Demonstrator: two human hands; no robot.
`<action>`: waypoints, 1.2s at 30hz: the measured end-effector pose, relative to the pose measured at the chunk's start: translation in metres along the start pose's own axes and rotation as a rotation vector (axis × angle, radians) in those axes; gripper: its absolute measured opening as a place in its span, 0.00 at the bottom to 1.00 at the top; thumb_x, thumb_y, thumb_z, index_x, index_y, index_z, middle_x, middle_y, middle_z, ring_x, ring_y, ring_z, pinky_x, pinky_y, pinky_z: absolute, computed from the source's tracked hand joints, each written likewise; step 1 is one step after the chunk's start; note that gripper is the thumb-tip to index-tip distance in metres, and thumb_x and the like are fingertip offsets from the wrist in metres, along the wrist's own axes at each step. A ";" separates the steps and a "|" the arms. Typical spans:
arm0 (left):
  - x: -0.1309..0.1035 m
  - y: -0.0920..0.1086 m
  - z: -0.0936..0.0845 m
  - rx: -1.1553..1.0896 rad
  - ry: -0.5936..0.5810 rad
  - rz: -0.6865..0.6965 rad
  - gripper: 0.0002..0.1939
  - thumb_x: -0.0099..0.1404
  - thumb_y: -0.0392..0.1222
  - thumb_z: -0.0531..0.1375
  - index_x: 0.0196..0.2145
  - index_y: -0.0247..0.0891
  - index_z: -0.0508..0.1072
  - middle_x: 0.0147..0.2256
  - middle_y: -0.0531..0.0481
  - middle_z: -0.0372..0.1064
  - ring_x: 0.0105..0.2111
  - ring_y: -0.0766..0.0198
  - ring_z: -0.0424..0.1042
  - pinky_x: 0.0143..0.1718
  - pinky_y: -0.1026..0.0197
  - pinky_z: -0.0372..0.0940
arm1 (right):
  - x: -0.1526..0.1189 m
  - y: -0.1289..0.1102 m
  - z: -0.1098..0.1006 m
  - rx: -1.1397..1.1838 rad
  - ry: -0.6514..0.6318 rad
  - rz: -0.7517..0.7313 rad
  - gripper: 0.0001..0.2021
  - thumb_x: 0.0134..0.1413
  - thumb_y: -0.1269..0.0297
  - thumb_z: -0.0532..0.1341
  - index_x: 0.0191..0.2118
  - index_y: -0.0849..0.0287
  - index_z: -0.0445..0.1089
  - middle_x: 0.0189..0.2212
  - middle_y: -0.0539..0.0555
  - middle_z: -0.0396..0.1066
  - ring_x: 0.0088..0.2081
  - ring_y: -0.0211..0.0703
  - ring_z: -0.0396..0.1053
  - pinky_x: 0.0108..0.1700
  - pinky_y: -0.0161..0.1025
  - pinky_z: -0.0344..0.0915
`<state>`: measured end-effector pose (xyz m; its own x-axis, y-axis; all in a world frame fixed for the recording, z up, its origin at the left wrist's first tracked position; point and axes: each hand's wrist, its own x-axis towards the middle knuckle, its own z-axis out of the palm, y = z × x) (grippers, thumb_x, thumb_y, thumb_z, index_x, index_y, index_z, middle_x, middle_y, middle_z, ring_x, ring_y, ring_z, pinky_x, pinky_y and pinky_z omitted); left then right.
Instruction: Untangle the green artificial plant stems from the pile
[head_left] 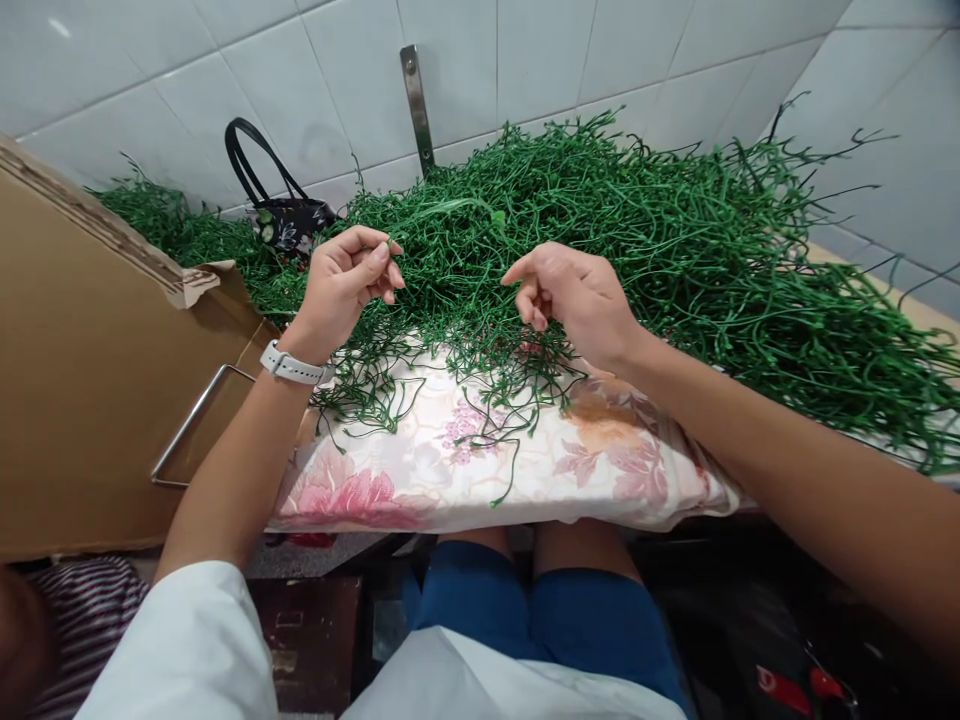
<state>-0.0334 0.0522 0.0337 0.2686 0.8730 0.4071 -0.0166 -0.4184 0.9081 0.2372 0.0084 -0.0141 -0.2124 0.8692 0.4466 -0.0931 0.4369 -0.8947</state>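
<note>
My left hand [352,278], with a pale watch strap on its wrist, has thumb and forefinger pinched together; what lies between the tips is too small to make out. A blurred light green strand [457,204] arcs just beyond those fingertips. My right hand [574,295] hovers across from it, forefinger stretched out and the other fingers loosely bent, with nothing visible in it. Behind and around both hands spreads a large heap of thin green artificial stems [675,220] with small branched tips. Some loose stems [375,395] lie below the hands on a flowered cloth [465,490].
A cardboard box [82,370] stands close on the left, beside a bent metal handle [187,425]. Behind the stems sits a black flowered handbag [289,222] against the tiled wall [540,60], where a metal bracket [417,105] is fixed. Part of another person in a striped top [90,620] shows lower left.
</note>
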 end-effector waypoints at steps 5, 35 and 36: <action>-0.001 0.001 0.001 -0.029 -0.038 0.015 0.20 0.56 0.54 0.77 0.33 0.37 0.76 0.23 0.55 0.75 0.21 0.73 0.74 0.20 0.71 0.68 | 0.000 0.008 -0.004 -0.128 0.180 -0.133 0.20 0.61 0.48 0.70 0.39 0.52 0.60 0.19 0.42 0.58 0.20 0.33 0.56 0.24 0.37 0.52; -0.003 0.013 -0.010 -0.339 -0.030 0.091 0.09 0.62 0.46 0.70 0.29 0.48 0.74 0.17 0.59 0.60 0.16 0.72 0.49 0.20 0.64 0.53 | -0.002 0.004 -0.009 -0.589 0.031 -0.171 0.07 0.61 0.61 0.67 0.41 0.57 0.70 0.21 0.44 0.62 0.24 0.36 0.57 0.33 0.38 0.56; -0.003 0.013 -0.013 -0.307 -0.057 0.099 0.10 0.62 0.48 0.70 0.29 0.49 0.73 0.17 0.59 0.58 0.16 0.71 0.49 0.20 0.63 0.53 | -0.002 0.004 -0.009 -0.604 0.041 -0.174 0.06 0.62 0.61 0.66 0.39 0.57 0.70 0.21 0.44 0.62 0.24 0.36 0.56 0.33 0.38 0.56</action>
<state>-0.0467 0.0468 0.0454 0.3048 0.8127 0.4965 -0.3325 -0.3977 0.8551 0.2461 0.0107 -0.0187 -0.2053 0.7767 0.5955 0.4452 0.6159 -0.6499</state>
